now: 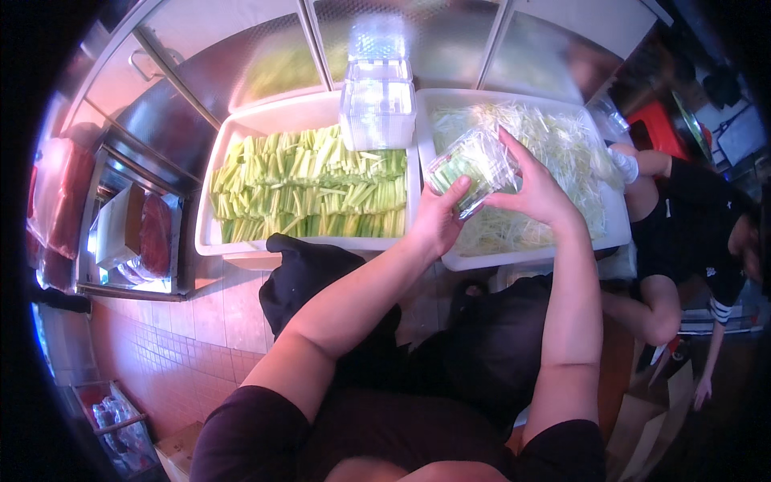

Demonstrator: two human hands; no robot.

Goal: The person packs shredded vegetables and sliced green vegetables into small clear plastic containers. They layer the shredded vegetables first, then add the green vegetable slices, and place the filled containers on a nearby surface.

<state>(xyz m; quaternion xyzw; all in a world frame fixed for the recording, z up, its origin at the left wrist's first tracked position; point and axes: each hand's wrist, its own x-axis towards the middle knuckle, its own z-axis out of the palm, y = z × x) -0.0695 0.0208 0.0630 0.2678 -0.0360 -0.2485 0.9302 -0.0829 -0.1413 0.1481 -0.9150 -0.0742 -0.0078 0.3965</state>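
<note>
My left hand (443, 214) grips the lower left side of a clear plastic box (473, 167), its thumb across the front. Inside the box are cut green stalks and pale shreds. My right hand (539, 187) spans the box's right side, with thumb and fingers at its edges. Both hands are above a white tub (461, 262) of pale shredded vegetable (566, 144). To its left, a second white tub (208, 238) holds rows of cut green stalks (307, 187). A stack of clear plastic boxes (378, 108) stands at that tub's right end, in front of the panels.
A co-worker sits at the right, a gloved hand (623, 165) at the right tub's edge. Metal-framed panels (415, 36) line the back. A framed metal cart (129, 289) with packages stands left; a crate (117, 431) of plastic-wrapped items is lower left. Cardboard (647, 416) lies lower right.
</note>
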